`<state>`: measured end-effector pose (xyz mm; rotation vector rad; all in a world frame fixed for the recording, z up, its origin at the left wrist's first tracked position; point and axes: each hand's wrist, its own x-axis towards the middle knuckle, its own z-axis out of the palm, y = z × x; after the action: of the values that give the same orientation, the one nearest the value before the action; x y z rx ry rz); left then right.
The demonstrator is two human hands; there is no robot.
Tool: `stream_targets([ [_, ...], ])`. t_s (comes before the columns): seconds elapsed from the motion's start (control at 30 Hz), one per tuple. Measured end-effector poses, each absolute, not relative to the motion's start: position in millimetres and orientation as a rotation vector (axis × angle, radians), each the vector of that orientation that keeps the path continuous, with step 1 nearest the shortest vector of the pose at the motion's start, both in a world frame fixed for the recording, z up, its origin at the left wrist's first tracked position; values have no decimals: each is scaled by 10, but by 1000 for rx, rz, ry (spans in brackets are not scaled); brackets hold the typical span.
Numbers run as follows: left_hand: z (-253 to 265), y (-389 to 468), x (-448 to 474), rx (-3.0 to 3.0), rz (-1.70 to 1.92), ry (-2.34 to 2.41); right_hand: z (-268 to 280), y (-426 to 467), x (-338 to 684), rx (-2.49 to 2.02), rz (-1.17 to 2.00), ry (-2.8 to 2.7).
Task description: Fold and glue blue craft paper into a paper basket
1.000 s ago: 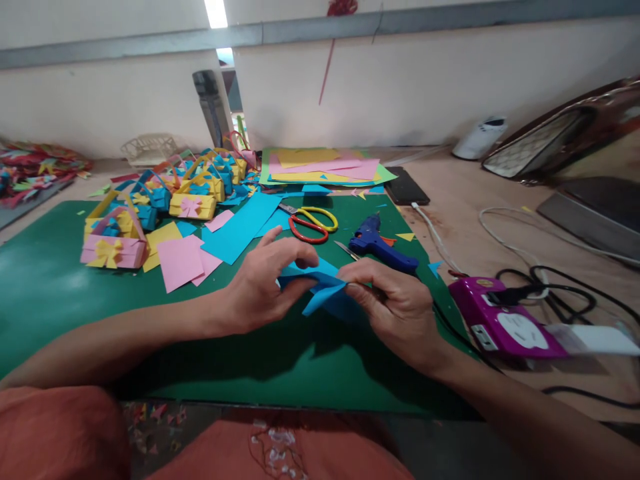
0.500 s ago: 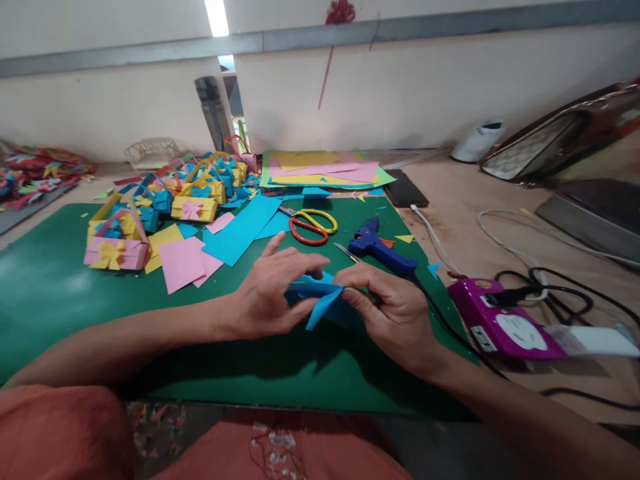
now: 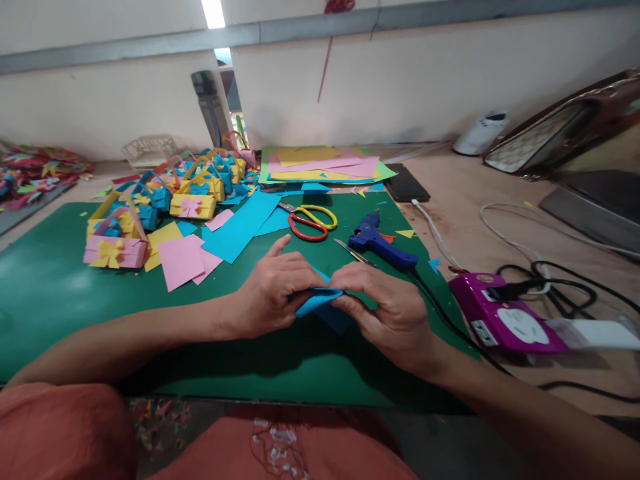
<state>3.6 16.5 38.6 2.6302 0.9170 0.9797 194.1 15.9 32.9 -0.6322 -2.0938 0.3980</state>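
Observation:
A folded piece of blue paper [image 3: 319,302] is held between my two hands, above the green mat [image 3: 240,373]. My left hand [image 3: 273,290] pinches its left side, with one finger raised. On the right, the thumb and forefinger of my right hand [image 3: 385,307] press the paper's edge together. One flap of the paper curls toward me, and part of the sheet is hidden behind my fingers. Just beyond my hands lie a pointed metal tool [image 3: 353,251], a blue glue gun [image 3: 383,245] and red-and-yellow handled scissors [image 3: 310,223].
Several small paper baskets with bows [image 3: 116,250] stand at the left. Near them are pink sheets [image 3: 183,262] and a blue sheet [image 3: 243,227]. Stacked coloured paper [image 3: 325,167] and a phone [image 3: 407,183] lie behind. A purple power strip [image 3: 505,320] with cables sits right.
The blue paper's front flap, which stuck out downward, is now folded up and curled between my hands. My left fingers have closed further around it.

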Motion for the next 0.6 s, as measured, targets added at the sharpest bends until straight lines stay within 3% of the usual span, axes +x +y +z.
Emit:
stream_targets([
  [0.6, 425, 168, 33, 2526, 870, 852, 337, 188, 1979, -593, 300, -2173],
])
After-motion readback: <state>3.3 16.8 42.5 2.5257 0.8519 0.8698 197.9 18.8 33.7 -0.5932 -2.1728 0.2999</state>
